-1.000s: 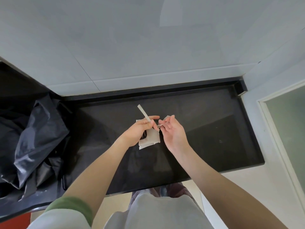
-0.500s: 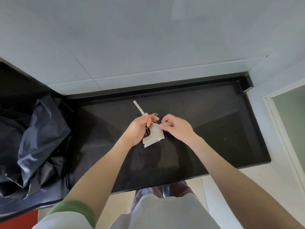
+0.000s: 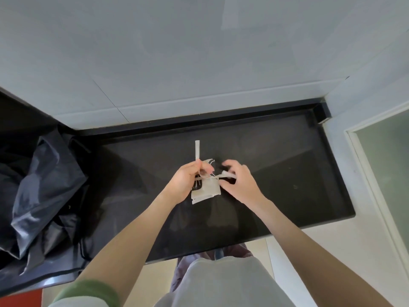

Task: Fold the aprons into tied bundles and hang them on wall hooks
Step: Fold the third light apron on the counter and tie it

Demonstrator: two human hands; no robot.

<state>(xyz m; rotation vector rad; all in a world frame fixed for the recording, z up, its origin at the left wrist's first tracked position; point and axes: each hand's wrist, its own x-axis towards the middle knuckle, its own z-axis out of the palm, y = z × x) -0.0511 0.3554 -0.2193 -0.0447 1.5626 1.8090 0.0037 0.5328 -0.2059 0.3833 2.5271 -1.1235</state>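
A grey tiled wall [image 3: 199, 63] rises straight from the back of the black counter [image 3: 287, 165], met by a low raised lip along that edge. The counter's front edge runs square just ahead of the person's body. Its right edge stops near a frosted glass panel [image 3: 387, 173]. A heap of black bags [image 3: 39, 196] crowds the counter's left end, spilling toward the front edge. From the counter's middle to its right edge the top lies bare.

Over the counter's middle the hands are close together. The left hand [image 3: 188, 180] pinches an upright strap [image 3: 197, 149] that points at the wall. The right hand [image 3: 241, 182] pinches a second strap [image 3: 228, 173]. The small folded white apron bundle [image 3: 207, 189] sits between them. I cannot tell whether the bundle rests on the counter.
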